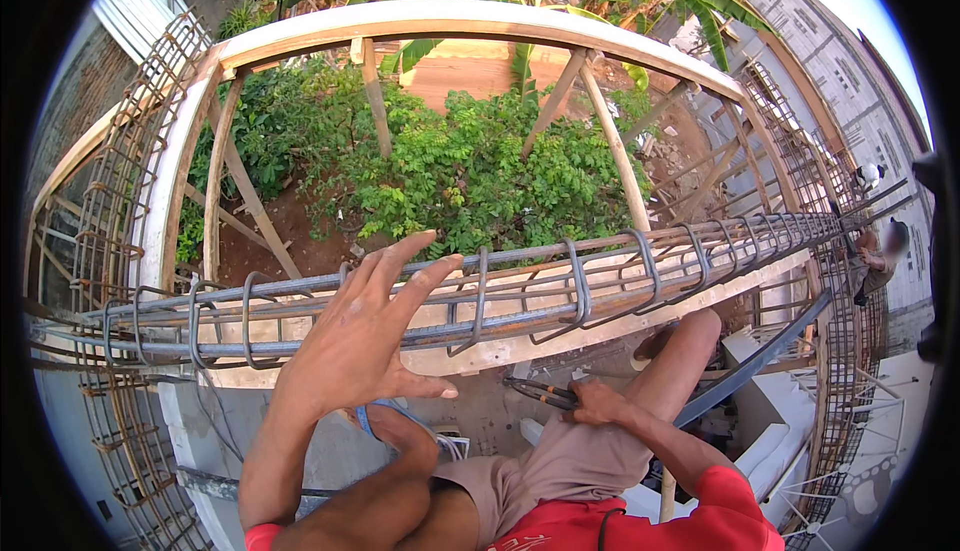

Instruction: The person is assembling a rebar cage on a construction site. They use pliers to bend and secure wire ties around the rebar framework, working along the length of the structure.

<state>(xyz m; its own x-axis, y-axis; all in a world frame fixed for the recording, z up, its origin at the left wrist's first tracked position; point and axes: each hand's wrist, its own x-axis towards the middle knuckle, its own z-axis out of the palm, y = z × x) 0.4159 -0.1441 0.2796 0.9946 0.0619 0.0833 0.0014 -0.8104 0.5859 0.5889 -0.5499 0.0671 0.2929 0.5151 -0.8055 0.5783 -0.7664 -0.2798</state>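
Observation:
My left hand (pixel 355 336) is raised over the long steel rebar cage (pixel 525 321), its fingers spread and thumb apart, holding nothing. Whether its fingertips touch the bars I cannot tell. Square stirrups ring the long bars, which lie along a wooden formwork board (pixel 480 363). Near my right thigh, my right hand (pixel 597 401) is closed round a dark hand tool that looks like pincers (pixel 540 391). The tool's far end points left, below the cage and apart from it.
Upright rebar cages (pixel 110 251) stand at left and right. A curved timber frame (pixel 480 21) on wooden props surrounds green bushes (pixel 470 171). Another person (pixel 878 263) is at the far right. A dark metal bar (pixel 755 356) slants beside my right knee, near a white block (pixel 770 441).

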